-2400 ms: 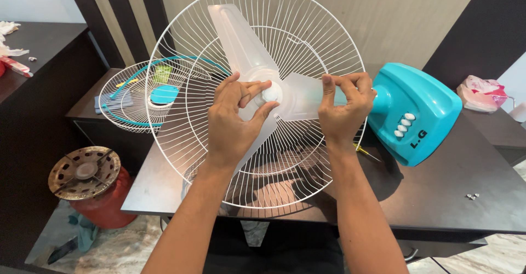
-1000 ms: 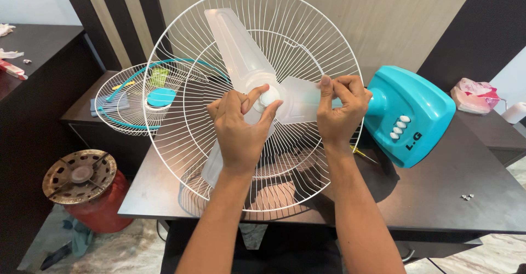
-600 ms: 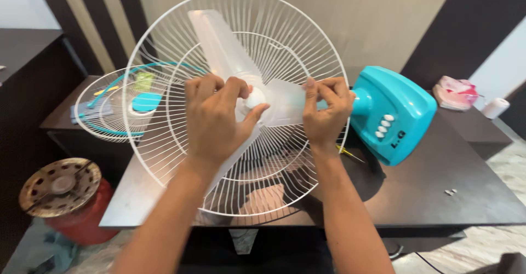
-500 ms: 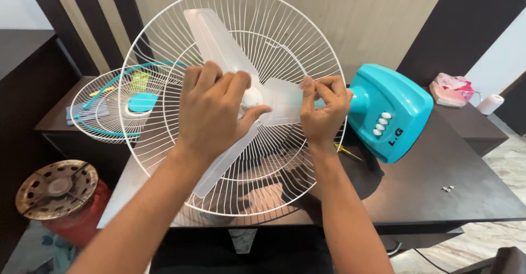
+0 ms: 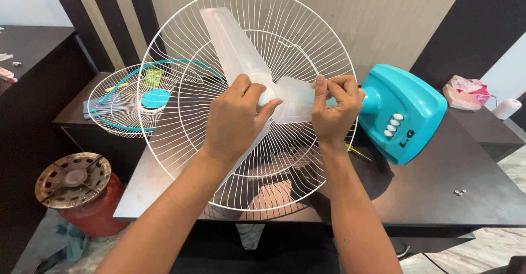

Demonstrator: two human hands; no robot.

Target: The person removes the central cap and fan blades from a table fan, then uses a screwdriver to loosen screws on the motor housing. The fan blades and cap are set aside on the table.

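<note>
Left hand (image 5: 235, 118) clenched around the small white cap (image 5: 267, 96) at the hub of the translucent fan blade (image 5: 235, 47), thumb below it and fingers curled over it. Right hand (image 5: 332, 110) just right of the hub, thumb and fingers pinching the blade's right-hand wing (image 5: 296, 96) flat between them. Hub and cap at the centre of the white wire rear guard (image 5: 181, 115), which stands tilted on the dark table (image 5: 438, 197) with its lower rim resting on the tabletop. Turquoise fan base (image 5: 408, 112) right of the guard, lying on its side on the same table, row of white buttons facing up. Two small pale screws (image 5: 459, 192) on the tabletop, well apart from the guard, beyond the base. Second wire guard with a turquoise rim (image 5: 129, 101) lying flat on a lower side table, left of and behind the white guard. Red cylinder with a rusty round burner top (image 5: 74, 178) on the floor, below and left of the guard.
</note>
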